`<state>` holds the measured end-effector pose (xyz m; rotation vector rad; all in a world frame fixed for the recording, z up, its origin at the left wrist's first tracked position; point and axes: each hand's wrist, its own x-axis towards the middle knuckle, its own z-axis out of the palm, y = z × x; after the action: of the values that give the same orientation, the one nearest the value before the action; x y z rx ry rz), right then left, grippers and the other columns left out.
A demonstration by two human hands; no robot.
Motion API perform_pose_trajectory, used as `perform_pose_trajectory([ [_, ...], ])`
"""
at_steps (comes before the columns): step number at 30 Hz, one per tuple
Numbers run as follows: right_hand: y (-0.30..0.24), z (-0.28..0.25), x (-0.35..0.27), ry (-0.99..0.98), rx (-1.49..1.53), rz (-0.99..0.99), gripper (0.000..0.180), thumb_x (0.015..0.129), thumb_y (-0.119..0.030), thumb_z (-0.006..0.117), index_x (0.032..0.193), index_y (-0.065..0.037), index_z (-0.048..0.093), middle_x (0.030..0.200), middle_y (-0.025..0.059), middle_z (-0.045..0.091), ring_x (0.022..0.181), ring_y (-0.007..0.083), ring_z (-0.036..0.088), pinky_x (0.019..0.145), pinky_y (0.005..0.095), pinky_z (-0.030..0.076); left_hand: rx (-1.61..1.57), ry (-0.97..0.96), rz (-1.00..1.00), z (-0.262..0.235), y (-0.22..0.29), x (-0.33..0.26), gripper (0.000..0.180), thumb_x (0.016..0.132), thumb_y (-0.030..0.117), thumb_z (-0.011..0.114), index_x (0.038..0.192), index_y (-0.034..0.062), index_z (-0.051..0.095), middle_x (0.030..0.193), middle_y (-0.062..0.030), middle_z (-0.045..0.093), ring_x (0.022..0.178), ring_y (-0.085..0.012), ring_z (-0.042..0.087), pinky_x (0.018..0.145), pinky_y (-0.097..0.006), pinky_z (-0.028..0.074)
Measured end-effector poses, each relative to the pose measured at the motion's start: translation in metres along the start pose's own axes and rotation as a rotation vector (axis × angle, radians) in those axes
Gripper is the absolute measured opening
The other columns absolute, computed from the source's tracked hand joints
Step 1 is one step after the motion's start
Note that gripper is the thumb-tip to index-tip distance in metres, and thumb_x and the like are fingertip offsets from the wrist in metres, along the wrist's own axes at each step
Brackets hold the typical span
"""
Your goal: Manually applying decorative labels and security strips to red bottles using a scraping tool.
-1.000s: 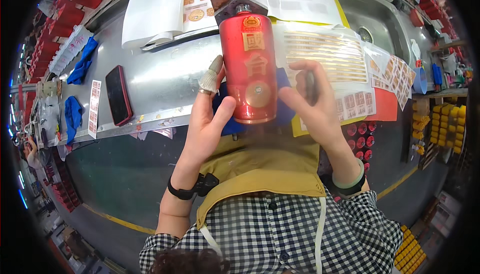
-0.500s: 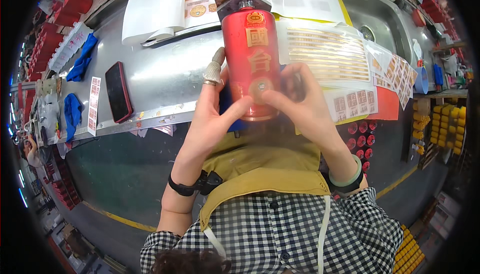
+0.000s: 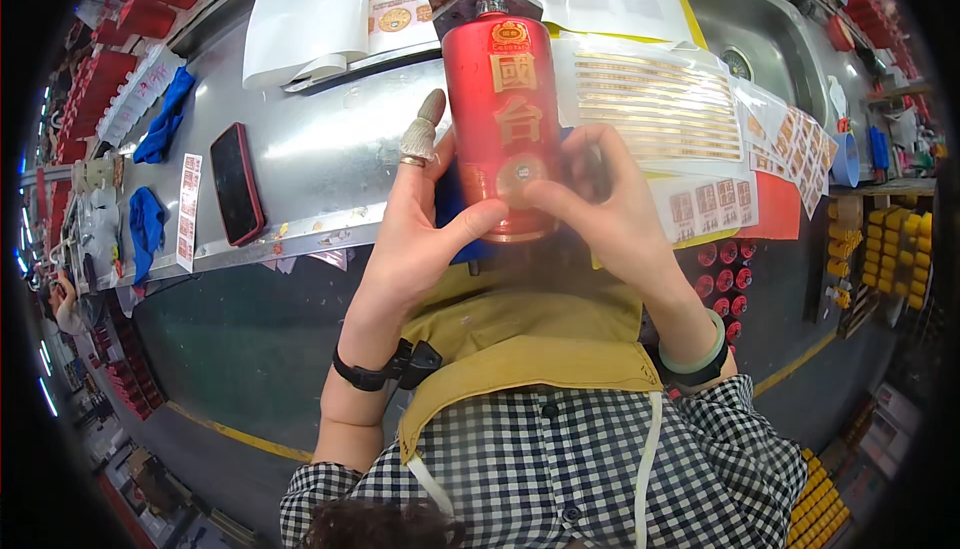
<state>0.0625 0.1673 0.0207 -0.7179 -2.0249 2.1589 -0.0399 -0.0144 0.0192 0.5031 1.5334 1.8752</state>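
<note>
A red bottle (image 3: 503, 99) with gold characters down its front lies between my hands, its neck at a dark metal holder (image 3: 490, 1). On its lower part sits a round, pale see-through decal (image 3: 521, 177). My right hand (image 3: 612, 194) presses the thumb beside this decal, its fingers curled at the bottle's right side. My left hand (image 3: 432, 199) rests its thumb on the bottle's lower left edge. The left index finger, in a whitish finger cover (image 3: 421, 129), points up along that side. The fingers under the bottle are hidden.
Sheets of gold decals (image 3: 655, 109) lie right of the bottle, beside a steel sink (image 3: 745, 24). Left on the metal bench (image 3: 320, 164) are a phone (image 3: 236, 185), a decal strip (image 3: 188, 211) and blue cloths (image 3: 146, 231). Red bottles (image 3: 722, 282) stand below at right.
My left index finger and hand have shifted slightly left, and the finger sits a little farther from the bottle. The right thumb stays by the decal.
</note>
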Motion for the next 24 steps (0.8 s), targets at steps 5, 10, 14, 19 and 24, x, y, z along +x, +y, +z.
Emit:
perform_pose_trajectory([
  [5, 0.002, 0.000, 0.001, -0.007, 0.009, -0.012, 0.051, 0.084, -0.025, 0.090, 0.112, -0.006, 0.052, 0.086, -0.0053, 0.041, 0.077, 0.0052, 0.038, 0.067, 0.0218, 0.037, -0.006, 0.001, -0.037, 0.000, 0.004, 0.003, 0.105, 0.090, 0.007, 0.080, 0.166, -0.0020, 0.009, 0.165, -0.0240, 0.033, 0.152, -0.0271, 0.035, 0.124, -0.041, 0.031],
  [10, 0.002, 0.000, 0.001, 0.003, 0.007, -0.007, 0.052, 0.084, -0.025, 0.091, 0.112, -0.006, 0.052, 0.085, -0.0052, 0.042, 0.076, 0.0052, 0.038, 0.067, 0.0217, 0.037, -0.001, 0.018, -0.027, 0.002, -0.001, 0.003, 0.104, 0.090, 0.008, 0.080, 0.166, -0.0021, 0.010, 0.165, -0.0244, 0.034, 0.153, -0.0277, 0.033, 0.124, -0.042, 0.031],
  [14, -0.003, -0.001, 0.000, 0.006, -0.059, -0.001, 0.051, 0.085, -0.025, 0.090, 0.113, -0.006, 0.053, 0.085, -0.0053, 0.042, 0.077, 0.0051, 0.039, 0.067, 0.0216, 0.038, 0.021, 0.041, 0.039, -0.002, -0.010, -0.005, 0.116, 0.080, 0.013, 0.090, 0.166, -0.0024, 0.012, 0.167, -0.0241, 0.029, 0.155, -0.0287, 0.031, 0.124, -0.042, 0.031],
  [19, -0.007, -0.004, -0.002, -0.014, -0.025, 0.011, 0.048, 0.087, -0.026, 0.088, 0.114, -0.005, 0.054, 0.087, -0.0057, 0.043, 0.077, 0.0049, 0.040, 0.068, 0.0209, 0.039, 0.877, 0.193, 0.577, 0.003, -0.017, -0.025, 0.096, 0.069, 0.028, 0.098, 0.150, 0.0004, 0.052, 0.155, -0.0179, 0.049, 0.142, -0.0375, 0.047, 0.113, -0.047, 0.045],
  [24, -0.009, -0.008, -0.001, 0.014, 0.001, 0.004, 0.035, 0.097, -0.028, 0.079, 0.112, -0.004, 0.058, 0.091, -0.0057, 0.049, 0.078, 0.0031, 0.042, 0.070, 0.0193, 0.040, 1.076, 0.213, 0.857, 0.002, -0.038, -0.025, 0.047, 0.067, 0.009, 0.094, 0.110, 0.0064, 0.078, 0.130, -0.0173, 0.069, 0.120, -0.0391, 0.066, 0.096, -0.046, 0.058],
])
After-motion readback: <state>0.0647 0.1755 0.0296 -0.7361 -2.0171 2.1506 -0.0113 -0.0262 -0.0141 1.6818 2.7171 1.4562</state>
